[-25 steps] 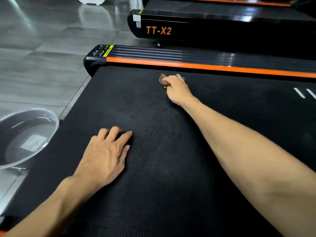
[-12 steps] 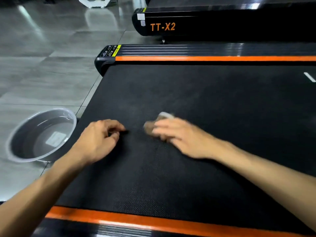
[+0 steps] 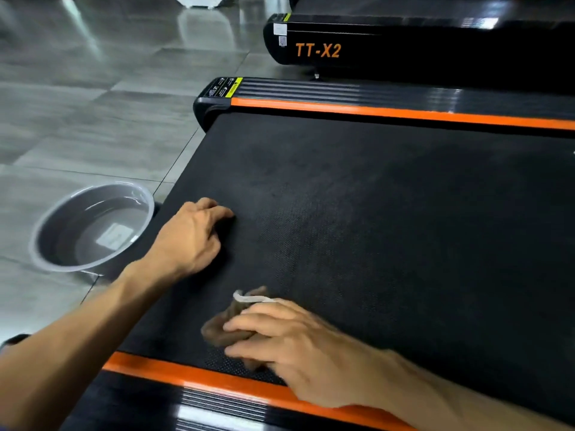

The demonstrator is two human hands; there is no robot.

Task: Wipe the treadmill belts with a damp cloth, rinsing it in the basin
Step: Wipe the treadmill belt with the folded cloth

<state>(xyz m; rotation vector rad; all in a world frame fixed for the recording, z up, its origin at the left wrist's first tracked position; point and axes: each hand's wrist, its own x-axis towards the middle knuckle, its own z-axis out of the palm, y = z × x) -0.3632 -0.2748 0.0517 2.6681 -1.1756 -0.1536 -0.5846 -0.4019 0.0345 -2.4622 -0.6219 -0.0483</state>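
The black treadmill belt (image 3: pixel 389 228) fills the middle of the head view, between two orange side rails. My right hand (image 3: pixel 295 346) lies over a crumpled brown cloth (image 3: pixel 217 332) with a white edge, its fingers stretched out and pressing the cloth onto the belt just beyond the near orange rail (image 3: pixel 186 373). My left hand (image 3: pixel 189 241) rests on the belt farther out near its left end, fingers curled under and holding nothing. A grey basin (image 3: pixel 62 231) with water in it stands on the floor to the left of the treadmill.
A far orange rail (image 3: pixel 389 112) and a ribbed black side step border the belt. Behind it stands a second black treadmill marked TT-X2 (image 3: pixel 317 51). Glossy grey floor tiles (image 3: pixel 93 119) spread out to the left around the basin.
My right hand has dragged the cloth from the far rail across the belt to the near rail. My left hand went from lying flat to curled, and my view shifted left.
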